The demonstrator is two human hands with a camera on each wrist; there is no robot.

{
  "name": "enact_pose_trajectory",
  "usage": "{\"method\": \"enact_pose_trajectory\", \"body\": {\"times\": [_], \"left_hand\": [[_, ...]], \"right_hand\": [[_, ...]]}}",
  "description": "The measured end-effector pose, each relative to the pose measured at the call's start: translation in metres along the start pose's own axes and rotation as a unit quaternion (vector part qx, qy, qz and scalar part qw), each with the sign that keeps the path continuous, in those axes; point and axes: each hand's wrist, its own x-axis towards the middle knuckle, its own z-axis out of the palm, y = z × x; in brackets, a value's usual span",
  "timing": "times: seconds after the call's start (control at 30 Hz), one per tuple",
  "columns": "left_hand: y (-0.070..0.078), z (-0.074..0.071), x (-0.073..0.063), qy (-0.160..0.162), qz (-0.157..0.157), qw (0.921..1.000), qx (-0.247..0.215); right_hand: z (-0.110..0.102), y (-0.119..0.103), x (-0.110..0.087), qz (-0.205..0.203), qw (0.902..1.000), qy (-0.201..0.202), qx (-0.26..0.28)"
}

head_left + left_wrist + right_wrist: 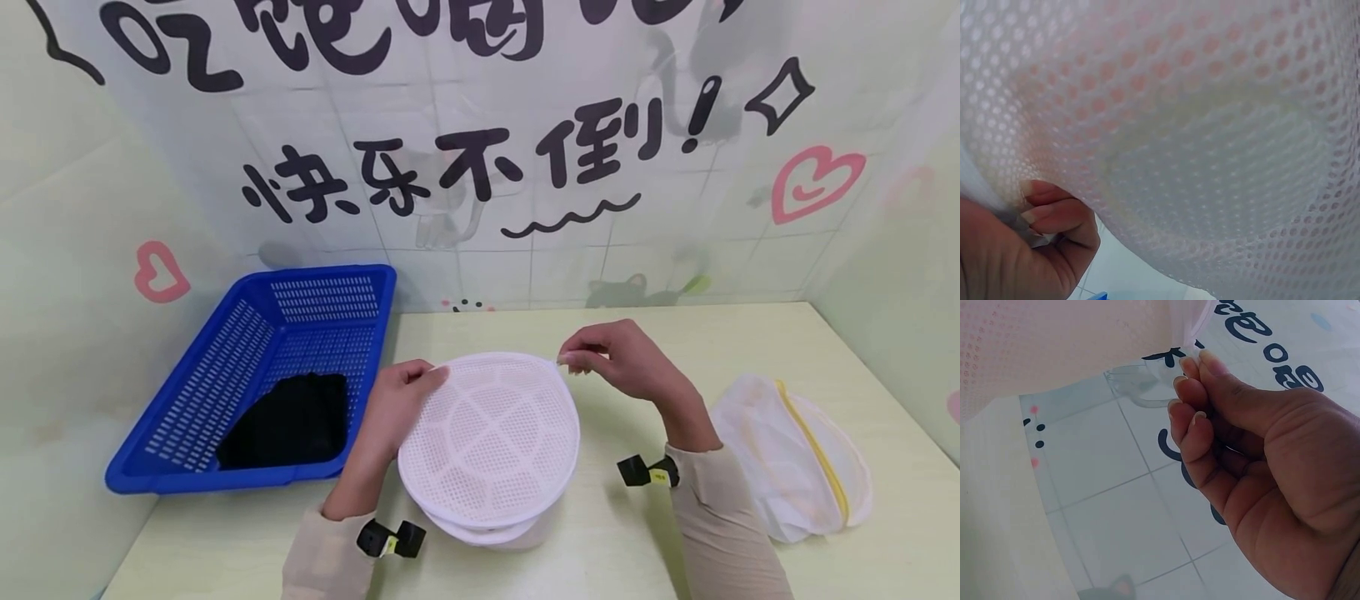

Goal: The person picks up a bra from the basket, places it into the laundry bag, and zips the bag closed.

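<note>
A round white mesh laundry bag (491,437) is held up above the table, its ribbed circular face toward the head camera. My left hand (401,404) grips its left rim, thumb on the face and fingers behind; the left wrist view shows curled fingers (1063,215) at the mesh (1222,169). At the upper right rim, my right hand (618,358) pinches the bag's edge between thumb and forefinger. In the right wrist view those fingertips (1210,362) meet at a pale bit of the rim; whether it is a zipper pull I cannot tell.
A blue plastic basket (386,333) stands at the left with a black folded cloth (296,421) inside. Another white mesh bag with a yellow zipper (795,458) lies on the table (847,367) at the right. Behind is a wall (495,275) covered with a printed sheet.
</note>
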Motion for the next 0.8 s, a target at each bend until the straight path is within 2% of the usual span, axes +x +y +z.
{"method": "enact_pose_trajectory", "body": {"times": [0.37, 0.8], "left_hand": [[-0.0009, 0.0004, 0.0009, 0.002, 0.000, 1.0000, -0.005], [-0.0007, 0.0000, 0.0006, 0.010, -0.005, 0.9999, -0.010]], "right_hand": [[-0.0004, -0.0022, -0.0008, 0.011, 0.9999, -0.006, 0.010], [-0.0022, -0.0026, -0.0002, -0.007, 1.0000, -0.006, 0.000]]}}
